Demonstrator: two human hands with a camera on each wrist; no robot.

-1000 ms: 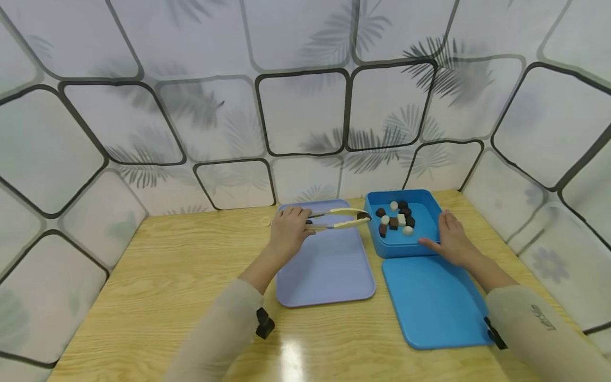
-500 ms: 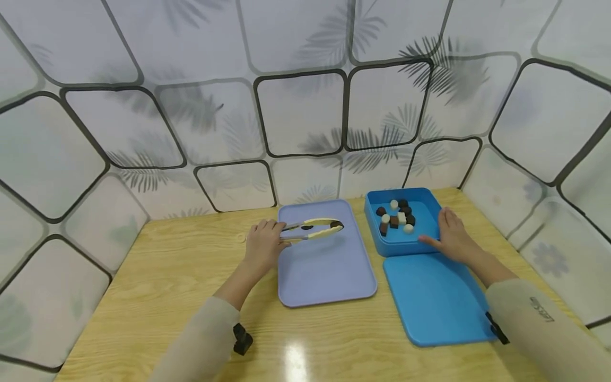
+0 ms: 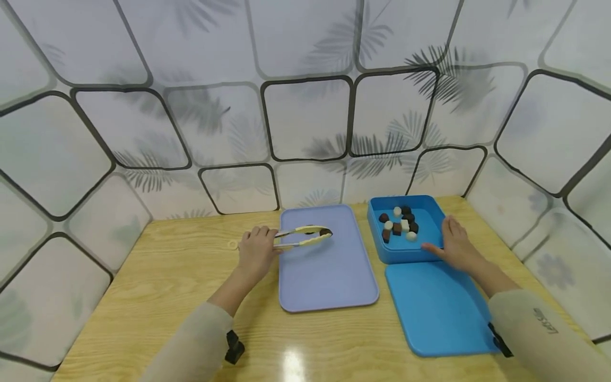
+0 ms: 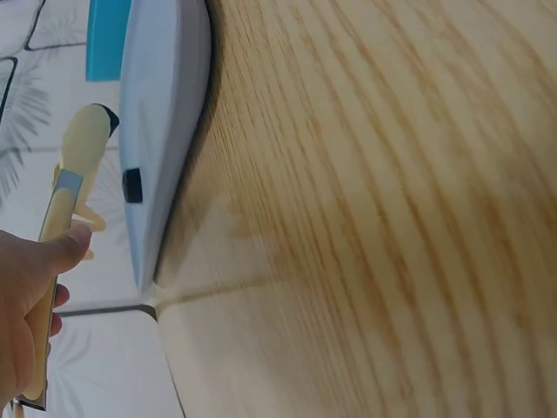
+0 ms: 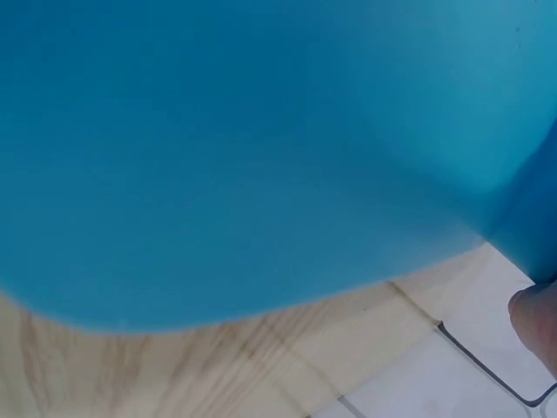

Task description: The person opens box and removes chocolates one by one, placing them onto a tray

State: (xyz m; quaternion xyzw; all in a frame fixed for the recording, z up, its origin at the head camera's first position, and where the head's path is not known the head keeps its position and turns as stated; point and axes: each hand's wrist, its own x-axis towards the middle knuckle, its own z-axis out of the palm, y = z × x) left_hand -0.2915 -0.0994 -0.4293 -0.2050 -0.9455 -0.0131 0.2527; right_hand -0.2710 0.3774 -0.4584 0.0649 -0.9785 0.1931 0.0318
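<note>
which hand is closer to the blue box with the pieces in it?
Right. The right hand rests against the blue box at its right front corner. The left hand is across the lilac tray, holding tongs over it.

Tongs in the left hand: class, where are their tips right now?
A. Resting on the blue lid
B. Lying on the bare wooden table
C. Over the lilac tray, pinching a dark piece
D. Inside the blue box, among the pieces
C. The tongs, gripped by the left hand, reach over the lilac tray with a dark piece between their tips, apart from the blue box.
</note>
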